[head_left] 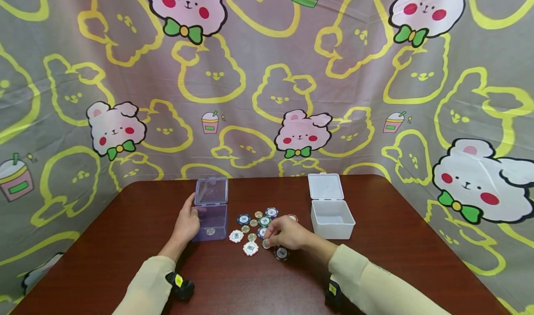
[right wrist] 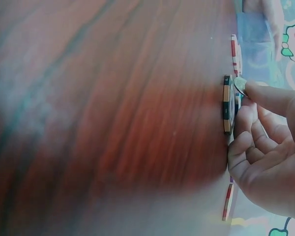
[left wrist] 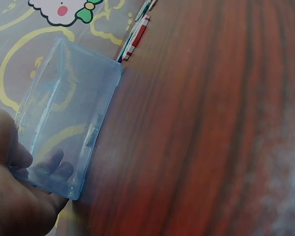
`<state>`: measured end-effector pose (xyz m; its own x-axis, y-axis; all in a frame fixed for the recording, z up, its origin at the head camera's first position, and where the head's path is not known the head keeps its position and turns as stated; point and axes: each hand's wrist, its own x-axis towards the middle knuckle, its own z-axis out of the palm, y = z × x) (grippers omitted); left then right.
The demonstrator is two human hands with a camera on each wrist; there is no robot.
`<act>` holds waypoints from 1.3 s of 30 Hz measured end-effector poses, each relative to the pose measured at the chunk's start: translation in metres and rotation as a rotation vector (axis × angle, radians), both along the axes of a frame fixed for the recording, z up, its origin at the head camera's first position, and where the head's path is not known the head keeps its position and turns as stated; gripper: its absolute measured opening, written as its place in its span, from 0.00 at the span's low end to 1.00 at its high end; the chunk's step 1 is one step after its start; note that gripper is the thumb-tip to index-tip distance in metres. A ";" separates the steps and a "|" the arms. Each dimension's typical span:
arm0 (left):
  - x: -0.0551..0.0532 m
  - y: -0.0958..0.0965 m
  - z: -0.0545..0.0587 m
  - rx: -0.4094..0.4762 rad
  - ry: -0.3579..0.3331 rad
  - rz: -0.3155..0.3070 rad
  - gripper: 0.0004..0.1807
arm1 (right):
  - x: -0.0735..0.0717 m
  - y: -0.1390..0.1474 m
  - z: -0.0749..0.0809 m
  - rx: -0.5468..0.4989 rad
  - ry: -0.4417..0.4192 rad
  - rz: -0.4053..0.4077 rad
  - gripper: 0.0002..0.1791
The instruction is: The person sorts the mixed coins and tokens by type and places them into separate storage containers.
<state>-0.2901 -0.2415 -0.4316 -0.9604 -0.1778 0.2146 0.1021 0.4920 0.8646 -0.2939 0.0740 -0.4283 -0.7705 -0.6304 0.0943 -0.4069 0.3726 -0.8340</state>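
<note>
My left hand [head_left: 186, 223] grips the left side of a translucent blue plastic box [head_left: 216, 222] with its lid raised. Inside that box lies a coin [head_left: 210, 231]. In the left wrist view, fingers show through the wall of the box [left wrist: 71, 123]. Over the middle of the table, my right hand [head_left: 288, 234] pinches a coin [head_left: 266, 244] between thumb and fingertips. In the right wrist view this coin [right wrist: 240, 85] is tilted on edge, close to a black-edged poker chip [right wrist: 228, 105]. Around it lie several poker chips, such as a white one [head_left: 251, 248], and several gold-coloured coins [head_left: 252, 237].
To the right stands a white plastic box [head_left: 332, 220] with its lid open. A black-rimmed chip [head_left: 281, 253] lies just below the right hand, and a red-rimmed chip [head_left: 293, 218] shows behind it. A patterned curtain [head_left: 250, 97] hangs behind the brown table [head_left: 258, 287].
</note>
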 end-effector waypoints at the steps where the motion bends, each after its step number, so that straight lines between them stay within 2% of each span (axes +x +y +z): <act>1: 0.000 0.000 0.000 -0.004 0.002 0.000 0.30 | 0.000 0.000 0.000 -0.003 -0.006 -0.008 0.05; 15: -0.001 0.002 0.001 -0.009 -0.004 0.003 0.30 | -0.001 -0.018 0.000 -0.150 -0.134 -0.062 0.05; 24: -0.001 0.003 0.001 0.011 -0.007 -0.003 0.29 | -0.006 -0.035 -0.002 -0.258 -0.210 -0.091 0.08; 31: -0.001 0.002 -0.001 0.010 -0.007 0.003 0.30 | -0.010 -0.051 0.002 -0.308 -0.270 -0.152 0.08; 39: 0.001 0.000 -0.001 0.020 -0.007 0.001 0.30 | -0.015 -0.074 0.009 -0.382 -0.347 -0.162 0.09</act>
